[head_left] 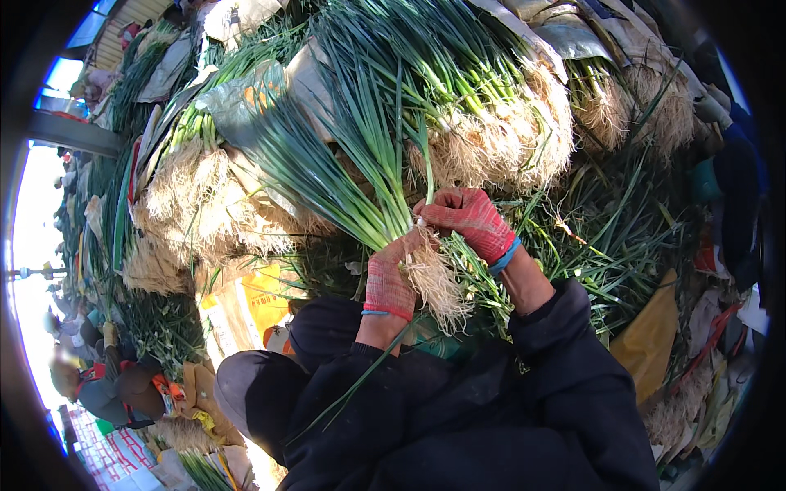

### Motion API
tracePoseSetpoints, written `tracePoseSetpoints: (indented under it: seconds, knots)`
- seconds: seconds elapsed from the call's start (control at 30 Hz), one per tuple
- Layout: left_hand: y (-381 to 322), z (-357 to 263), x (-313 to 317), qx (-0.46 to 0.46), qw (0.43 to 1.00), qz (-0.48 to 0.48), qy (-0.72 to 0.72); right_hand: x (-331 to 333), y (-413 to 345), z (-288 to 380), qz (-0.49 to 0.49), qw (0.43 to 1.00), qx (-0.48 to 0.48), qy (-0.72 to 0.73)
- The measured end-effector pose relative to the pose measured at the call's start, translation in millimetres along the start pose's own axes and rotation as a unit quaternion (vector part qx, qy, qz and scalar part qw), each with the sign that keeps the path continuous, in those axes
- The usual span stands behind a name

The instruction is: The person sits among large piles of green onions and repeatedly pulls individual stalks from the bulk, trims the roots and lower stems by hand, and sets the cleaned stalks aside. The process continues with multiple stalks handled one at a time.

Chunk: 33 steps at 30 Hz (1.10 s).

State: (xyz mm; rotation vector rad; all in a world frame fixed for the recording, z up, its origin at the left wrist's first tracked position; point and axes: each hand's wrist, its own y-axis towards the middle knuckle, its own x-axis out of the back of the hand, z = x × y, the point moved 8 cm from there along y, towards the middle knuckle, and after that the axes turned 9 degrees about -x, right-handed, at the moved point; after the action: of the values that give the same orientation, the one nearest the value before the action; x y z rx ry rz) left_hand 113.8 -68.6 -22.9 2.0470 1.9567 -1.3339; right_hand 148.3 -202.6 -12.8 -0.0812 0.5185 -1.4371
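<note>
A bunch of green onions (374, 202) is gripped at its white base by my left hand (391, 279), which wears a red knit work glove. The green leaves fan up and away from me, and pale roots (433, 276) hang down on the right side of that hand. My right hand (471, 222), gloved the same way, pinches a single green onion stalk (428, 162) near its base, close beside the bunch. Its fingertips partly cover the stalk's lower end. One long loose leaf (362, 383) lies across my dark left sleeve.
A large pile of rooted green onions (473, 92) lies ahead, with another pile (202, 184) to the left. Stripped leaves (589, 239) cover the ground at right. A yellow printed sack (267, 294) lies left of my knees. Another person (116, 386) sits at far left.
</note>
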Motion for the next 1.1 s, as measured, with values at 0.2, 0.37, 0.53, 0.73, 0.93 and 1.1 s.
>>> tracePoseSetpoints:
  seconds: [0.2,0.37,0.53,0.73,0.93,1.1]
  knots:
    - [6,8,7,0.031,0.998,-0.035,-0.047,-3,-17,33,-0.146,0.942,0.103,-0.285]
    - [12,10,16,-0.009,0.998,-0.055,-0.009,-40,-58,14,0.202,0.938,-0.068,-0.274]
    - [11,9,13,-0.015,0.999,-0.024,0.032,9,-34,17,-0.097,0.986,-0.011,-0.137]
    - [12,13,20,0.02,0.996,-0.057,0.066,2,-14,12,-0.139,0.926,0.102,-0.336]
    - [16,14,18,0.026,0.996,-0.03,0.075,28,-22,83,-0.359,0.829,0.201,-0.379]
    - [8,12,7,0.038,0.996,0.006,0.08,37,1,92,-0.304,0.773,0.109,-0.546]
